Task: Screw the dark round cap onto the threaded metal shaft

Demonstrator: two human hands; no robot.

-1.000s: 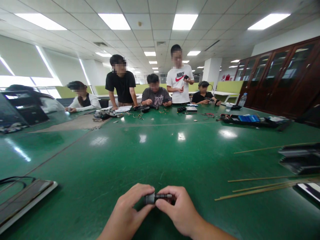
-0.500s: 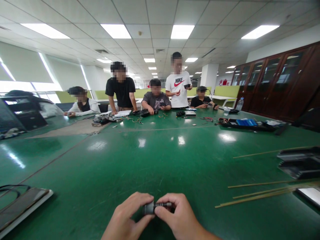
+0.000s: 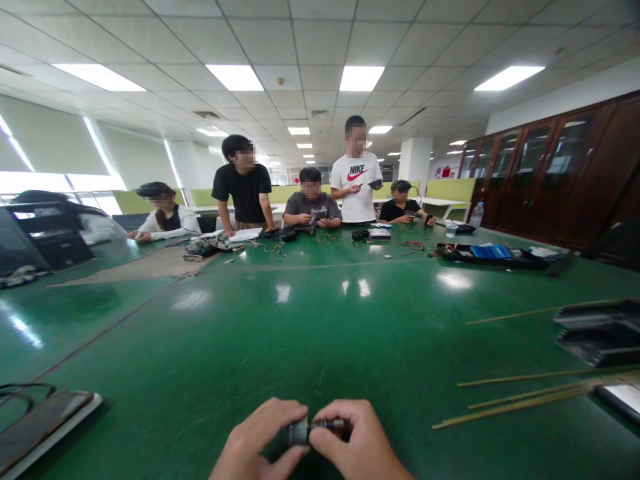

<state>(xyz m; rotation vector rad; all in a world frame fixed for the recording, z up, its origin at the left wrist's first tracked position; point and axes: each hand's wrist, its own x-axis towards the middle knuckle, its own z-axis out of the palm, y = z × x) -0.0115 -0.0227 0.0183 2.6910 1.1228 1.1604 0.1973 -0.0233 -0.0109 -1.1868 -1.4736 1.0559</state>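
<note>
At the bottom centre of the head view, both my hands are on one small dark cylindrical part (image 3: pixel 299 432). It has a thick grey-black body at the left and a thinner ridged shaft (image 3: pixel 327 423) at the right; its exact kind does not show. The thumb and fingers of my left hand (image 3: pixel 260 437) are closed around the thick body. My right hand (image 3: pixel 357 433) pinches the shaft between thumb and forefinger. The part lies roughly level, just above the green tabletop (image 3: pixel 280 347). Fingers hide some of it.
Thin sticks (image 3: pixel 505 407) and black channel-shaped pieces (image 3: pixel 600 330) lie at the right. A flat framed device (image 3: pixel 45 430) with a cable sits at the left. Across the table are several people, loose electronic parts (image 3: pixel 207 247) and a black tray (image 3: pixel 500 257).
The view has tilted up a little, so everything sits lower in the picture. My hands keep the same grip on the part. Across the table, the seated person in grey has raised a hand.
</note>
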